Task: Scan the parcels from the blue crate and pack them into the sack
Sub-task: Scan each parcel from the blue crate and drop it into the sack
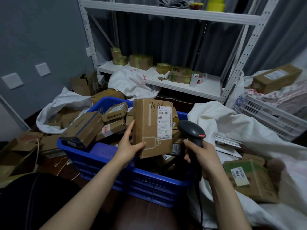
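My left hand [129,143] grips a flat cardboard parcel [149,128] by its lower left edge and holds it upright above the blue crate [126,171]. Its white shipping label faces me, with "7936" and "1-2" handwritten on it. My right hand [201,155] grips the handle of a black barcode scanner [191,131], whose head sits just right of the label. Several more cardboard parcels lie piled in the crate. The white sack [232,128] lies open to the right, and a green-taped box [249,181] rests on it.
A white metal shelf [166,80] with small boxes stands behind the crate. Another white sack [66,103] with parcels lies at the left, with flattened cartons on the floor beside it. A white plastic crate [272,117] and a long box [275,78] are at the right.
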